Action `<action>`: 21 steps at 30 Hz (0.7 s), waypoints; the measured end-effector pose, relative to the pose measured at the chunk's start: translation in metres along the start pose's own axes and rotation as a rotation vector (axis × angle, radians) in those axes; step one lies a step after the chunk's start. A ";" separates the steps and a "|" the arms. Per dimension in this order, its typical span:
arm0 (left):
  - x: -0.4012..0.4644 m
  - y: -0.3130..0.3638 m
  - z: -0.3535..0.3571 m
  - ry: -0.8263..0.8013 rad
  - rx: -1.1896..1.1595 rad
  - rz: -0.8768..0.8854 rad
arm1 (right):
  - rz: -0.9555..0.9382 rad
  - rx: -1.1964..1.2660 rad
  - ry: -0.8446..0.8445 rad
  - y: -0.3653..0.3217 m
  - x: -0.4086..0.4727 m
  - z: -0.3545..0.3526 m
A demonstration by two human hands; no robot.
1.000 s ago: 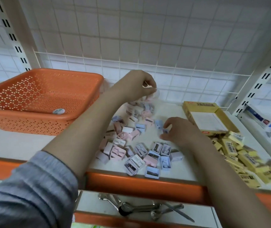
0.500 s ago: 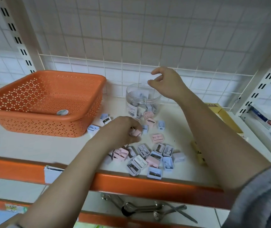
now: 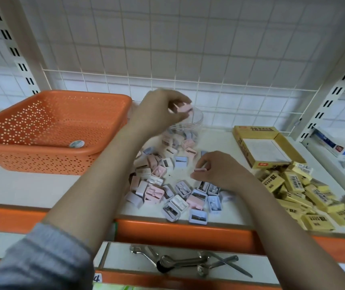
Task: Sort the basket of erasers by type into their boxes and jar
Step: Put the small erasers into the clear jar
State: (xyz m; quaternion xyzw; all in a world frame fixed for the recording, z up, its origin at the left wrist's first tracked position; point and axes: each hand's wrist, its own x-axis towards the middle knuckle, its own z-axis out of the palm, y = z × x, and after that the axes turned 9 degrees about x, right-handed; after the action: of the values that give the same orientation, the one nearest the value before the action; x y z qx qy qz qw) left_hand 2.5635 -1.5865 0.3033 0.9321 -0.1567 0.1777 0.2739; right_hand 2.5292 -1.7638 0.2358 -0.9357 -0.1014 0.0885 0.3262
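While our left hand [image 3: 161,111] hovers directly above the mouth of the clear jar [image 3: 185,130], its fingers pinch a pink piece [image 3: 183,107]. Our right hand [image 3: 219,170], in front of the jar and to its right, pinches a second pink piece [image 3: 200,169] just over the pastel pile [image 3: 173,189]. Left of the jar: orange basket [image 3: 48,130], holding one round item [image 3: 76,144]. Right of the jar: open yellow box [image 3: 265,147], with yellow erasers [image 3: 305,193] heaped before it.
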 end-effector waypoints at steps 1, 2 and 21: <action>0.013 -0.002 0.001 -0.017 0.027 -0.004 | -0.003 -0.001 0.005 0.000 -0.001 0.001; 0.022 -0.006 0.004 -0.043 0.058 -0.013 | -0.003 0.004 0.011 -0.001 -0.001 0.001; -0.092 -0.030 0.030 -0.190 0.327 -0.250 | -0.196 0.224 0.303 -0.054 0.051 -0.047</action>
State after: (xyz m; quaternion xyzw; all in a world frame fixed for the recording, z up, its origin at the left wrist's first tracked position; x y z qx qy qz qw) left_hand 2.5012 -1.5614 0.2278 0.9889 -0.0339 0.0768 0.1229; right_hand 2.5821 -1.7379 0.3005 -0.8818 -0.1312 -0.0745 0.4468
